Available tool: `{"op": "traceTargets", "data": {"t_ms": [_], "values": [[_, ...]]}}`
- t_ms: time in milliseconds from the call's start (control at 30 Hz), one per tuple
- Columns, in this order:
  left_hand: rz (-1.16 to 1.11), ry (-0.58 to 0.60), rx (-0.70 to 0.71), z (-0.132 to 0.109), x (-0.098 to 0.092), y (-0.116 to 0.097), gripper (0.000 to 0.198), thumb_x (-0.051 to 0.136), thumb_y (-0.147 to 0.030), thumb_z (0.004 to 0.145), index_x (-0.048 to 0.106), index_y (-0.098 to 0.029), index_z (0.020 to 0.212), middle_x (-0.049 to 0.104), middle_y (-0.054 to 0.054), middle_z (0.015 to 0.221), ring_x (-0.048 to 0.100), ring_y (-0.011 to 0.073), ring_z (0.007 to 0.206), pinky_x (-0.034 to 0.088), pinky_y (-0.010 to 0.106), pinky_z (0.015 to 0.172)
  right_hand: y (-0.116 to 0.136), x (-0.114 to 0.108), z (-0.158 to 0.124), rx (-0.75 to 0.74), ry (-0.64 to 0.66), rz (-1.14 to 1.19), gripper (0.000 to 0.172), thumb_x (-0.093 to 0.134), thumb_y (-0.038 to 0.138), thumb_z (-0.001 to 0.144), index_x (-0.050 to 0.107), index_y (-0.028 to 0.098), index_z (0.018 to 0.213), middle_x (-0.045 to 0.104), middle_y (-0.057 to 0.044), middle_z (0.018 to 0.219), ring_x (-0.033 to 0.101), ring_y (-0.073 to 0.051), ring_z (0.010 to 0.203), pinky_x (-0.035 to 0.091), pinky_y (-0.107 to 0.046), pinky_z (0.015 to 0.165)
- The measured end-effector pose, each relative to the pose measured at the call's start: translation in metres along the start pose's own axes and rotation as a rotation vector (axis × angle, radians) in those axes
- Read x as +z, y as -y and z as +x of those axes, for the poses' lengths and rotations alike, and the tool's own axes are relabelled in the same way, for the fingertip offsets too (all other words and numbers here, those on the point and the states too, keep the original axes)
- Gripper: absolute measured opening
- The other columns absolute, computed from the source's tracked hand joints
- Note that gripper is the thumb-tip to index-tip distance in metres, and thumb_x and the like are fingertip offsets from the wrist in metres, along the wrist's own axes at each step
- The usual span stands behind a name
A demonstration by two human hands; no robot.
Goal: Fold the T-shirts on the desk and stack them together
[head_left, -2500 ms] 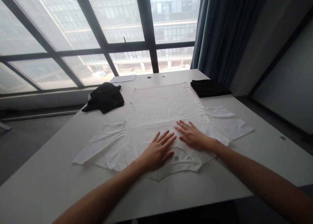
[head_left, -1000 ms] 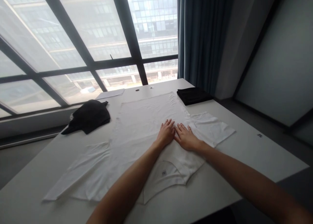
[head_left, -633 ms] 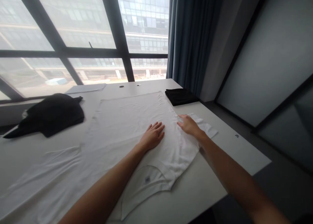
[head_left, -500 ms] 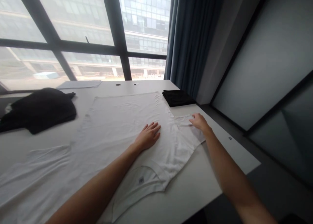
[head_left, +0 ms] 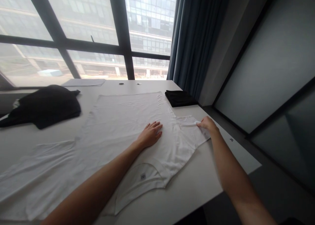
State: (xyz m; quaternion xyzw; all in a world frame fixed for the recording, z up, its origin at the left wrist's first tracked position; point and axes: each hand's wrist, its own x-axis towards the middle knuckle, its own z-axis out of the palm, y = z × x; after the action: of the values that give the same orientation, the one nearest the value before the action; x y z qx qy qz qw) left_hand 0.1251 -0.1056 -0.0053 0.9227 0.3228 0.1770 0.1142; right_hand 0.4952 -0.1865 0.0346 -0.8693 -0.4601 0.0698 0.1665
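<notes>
A white T-shirt [head_left: 118,126] lies spread flat on the white table [head_left: 201,182], collar toward me. My left hand [head_left: 149,134] rests flat on the shirt's body, fingers spread. My right hand [head_left: 208,124] is at the outer end of the shirt's right sleeve [head_left: 189,130], near the table's right edge, fingers curled on the sleeve's hem. The left sleeve [head_left: 31,159] stretches out flat to the left.
A folded black garment [head_left: 179,98] sits at the far right of the table. A crumpled black garment [head_left: 44,108] lies at the far left. A sheet of paper [head_left: 83,82] lies near the window. A blue curtain [head_left: 194,41] hangs behind.
Both hands slid up from the collar onto the chest. Then my right hand moved out along the right sleeve to its end, while my view turned right.
</notes>
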Motion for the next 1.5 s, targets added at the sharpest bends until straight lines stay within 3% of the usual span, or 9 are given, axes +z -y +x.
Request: {"op": "traceTargets", "data": {"t_ms": [200,600,800,1000,1133,1233,1333,1400,1500], "values": [[-0.021,-0.032,-0.011,0.0,0.0,-0.001,0.048,0.047,-0.032,0.096,0.057,-0.021,0.141,0.051,0.011,0.152,0.04,0.0272,0.146,0.026,0.052,0.122,-0.009,0.009,0.012,0.105,0.082,0.029,0.031,0.083,0.038,0.066,0.072,0.012,0.078,0.07,-0.009,0.071,0.069,-0.025,0.074,0.05,-0.029,0.062],[-0.096,-0.172,0.073,0.002,-0.005,-0.006,0.039,0.046,-0.025,0.094,0.066,-0.02,0.127,0.065,0.009,0.134,0.058,0.0247,0.127,0.041,0.044,0.115,-0.009,0.004,0.011,0.039,0.081,0.164,0.005,0.066,0.01,0.063,0.07,0.014,0.064,0.066,-0.005,0.061,0.065,-0.02,0.065,0.045,-0.025,0.059],[-0.169,-0.222,0.038,0.003,-0.005,-0.007,0.034,0.047,-0.023,0.094,0.069,-0.021,0.121,0.072,0.007,0.118,0.066,0.023,0.107,0.05,0.04,0.103,0.019,-0.009,-0.005,0.016,-0.014,0.361,0.025,0.062,0.02,0.076,0.076,0.01,0.094,0.075,-0.009,0.082,0.067,-0.018,0.068,0.047,-0.022,0.057],[-0.489,-0.242,-0.006,0.009,-0.002,-0.016,0.03,0.05,-0.029,0.095,0.069,-0.019,0.116,0.075,0.006,0.103,0.067,0.0166,0.08,0.054,0.032,0.082,0.066,-0.019,-0.033,-0.148,-0.025,0.874,0.032,0.069,0.029,0.074,0.077,0.011,0.099,0.077,-0.009,0.091,0.067,-0.017,0.071,0.05,-0.025,0.062],[-0.969,-0.164,-0.139,0.012,-0.007,-0.03,0.04,0.056,-0.047,0.094,0.067,-0.015,0.116,0.074,0.011,0.1,0.068,0.0183,0.079,0.054,0.03,0.069,0.093,-0.016,-0.057,-0.288,0.127,1.11,0.036,0.077,0.038,0.072,0.078,0.016,0.1,0.078,-0.006,0.091,0.068,-0.019,0.075,0.053,-0.027,0.065],[-1.328,-0.075,-0.248,0.01,-0.012,-0.039,0.065,0.055,-0.059,0.095,0.045,-0.022,0.147,0.072,0.012,0.113,0.071,0.0208,0.086,0.057,0.033,0.073,0.107,-0.011,-0.075,-0.379,0.441,1.136,0.039,0.078,0.042,0.076,0.077,0.017,0.106,0.078,-0.006,0.095,0.07,-0.019,0.08,0.054,-0.027,0.067],[-1.418,-0.042,-0.321,0.005,-0.014,-0.041,0.075,0.057,-0.062,0.093,0.029,-0.034,0.158,0.069,0.009,0.121,0.072,0.021,0.091,0.058,0.036,0.079,0.112,-0.002,-0.079,-0.452,0.718,1.107,0.039,0.071,0.046,0.085,0.074,0.018,0.113,0.076,-0.011,0.107,0.073,-0.021,0.089,0.058,-0.03,0.072],[-1.345,-0.023,-0.326,0.003,-0.012,-0.039,0.071,0.062,-0.06,0.091,0.044,-0.03,0.152,0.069,0.009,0.124,0.07,0.0231,0.098,0.057,0.036,0.085,0.11,0.007,-0.071,-0.416,0.591,1.139,0.033,0.065,0.041,0.089,0.073,0.017,0.111,0.076,-0.012,0.106,0.073,-0.021,0.089,0.059,-0.032,0.075],[-1.186,0.022,-0.306,0.003,-0.01,-0.035,0.064,0.072,-0.053,0.083,0.063,-0.02,0.137,0.067,0.011,0.132,0.065,0.0283,0.113,0.053,0.038,0.096,0.101,0.026,-0.049,-0.289,0.147,1.06,0.024,0.058,0.03,0.088,0.073,0.015,0.1,0.076,-0.011,0.095,0.073,-0.021,0.085,0.059,-0.034,0.076]]}}
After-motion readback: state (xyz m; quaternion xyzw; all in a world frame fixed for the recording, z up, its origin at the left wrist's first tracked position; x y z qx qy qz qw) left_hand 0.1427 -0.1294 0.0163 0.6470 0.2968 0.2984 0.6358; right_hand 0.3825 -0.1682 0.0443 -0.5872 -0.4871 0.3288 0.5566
